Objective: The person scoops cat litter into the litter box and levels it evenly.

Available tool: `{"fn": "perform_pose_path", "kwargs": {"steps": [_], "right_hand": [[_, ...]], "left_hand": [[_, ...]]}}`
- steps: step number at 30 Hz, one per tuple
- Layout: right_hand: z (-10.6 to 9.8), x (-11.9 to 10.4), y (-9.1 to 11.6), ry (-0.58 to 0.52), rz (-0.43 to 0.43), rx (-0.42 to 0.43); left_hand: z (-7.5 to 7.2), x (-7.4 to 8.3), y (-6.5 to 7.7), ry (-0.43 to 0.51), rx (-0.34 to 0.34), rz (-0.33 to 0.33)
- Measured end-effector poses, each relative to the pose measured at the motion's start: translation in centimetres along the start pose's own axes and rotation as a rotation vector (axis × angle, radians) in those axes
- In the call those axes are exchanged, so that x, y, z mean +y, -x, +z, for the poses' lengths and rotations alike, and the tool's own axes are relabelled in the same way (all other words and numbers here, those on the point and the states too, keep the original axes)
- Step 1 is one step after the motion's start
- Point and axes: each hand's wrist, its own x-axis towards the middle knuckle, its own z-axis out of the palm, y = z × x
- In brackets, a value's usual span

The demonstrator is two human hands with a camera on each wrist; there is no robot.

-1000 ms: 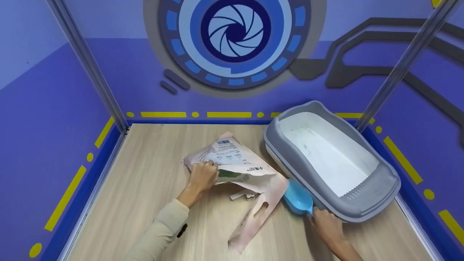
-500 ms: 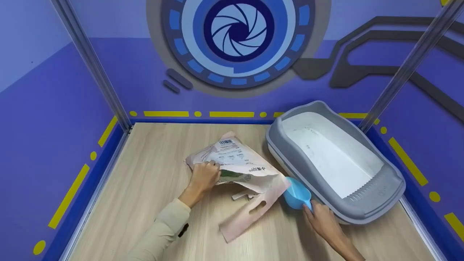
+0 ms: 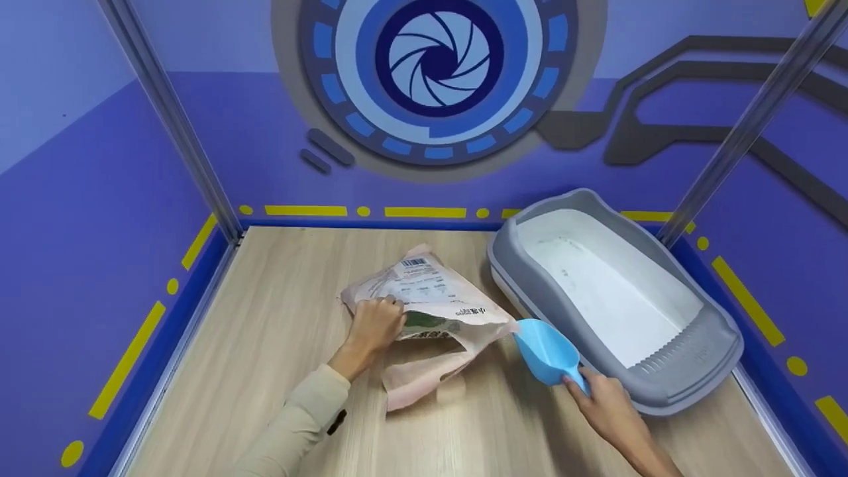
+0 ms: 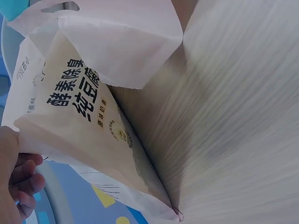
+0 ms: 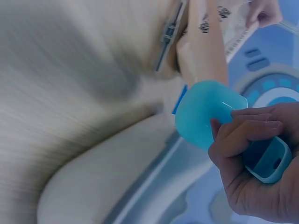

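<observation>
Since one second ago, the flap (image 3: 412, 385) of the bag (image 3: 424, 286) swings further toward the left edge of the table (image 3: 285, 278). The left hand (image 3: 372, 326) has its fingers curled tightly on the bag, which lies in the table's middle. The right hand (image 3: 611, 405) is closed around the handle of the scoop (image 3: 547, 354); whether the scoop touches the bag, I cannot tell. Near the far right corner stands the tray (image 3: 692, 377).

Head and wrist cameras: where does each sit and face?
Head: on the head, facing forward and down at bag, scoop and tray; left hand and right hand show.
Left wrist: on that wrist, facing the bag; left hand shows.
Right wrist: on that wrist, facing the scoop; both hands show.
Both wrist views share the bag.
</observation>
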Motion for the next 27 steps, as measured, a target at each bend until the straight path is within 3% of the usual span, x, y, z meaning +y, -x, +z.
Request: {"fn": "perform_pose_path", "kwargs": {"steps": [7, 14, 19, 22, 27], "right_hand": [[-2.2, -1.0, 0.8, 0.004, -0.053, 0.007], [-4.1, -2.4, 0.8, 0.032, -0.204, 0.061], [-3.6, -3.3, 0.3, -0.042, -0.293, -0.094], [-2.6, -3.7, -0.5, -0.1, -0.279, -0.206], [-0.5, -4.3, -2.7, -0.145, -0.272, -0.298]], "left_hand": [[-0.2, -0.1, -0.2, 0.02, -0.014, -0.029], [-0.2, -0.3, -0.1, 0.007, -0.011, -0.016], [-0.5, -0.4, -0.2, -0.007, -0.009, -0.029], [-0.6, -0.3, -0.3, 0.015, -0.019, -0.031], [-0.8, -0.1, -0.5, 0.054, -0.03, -0.037]]}}
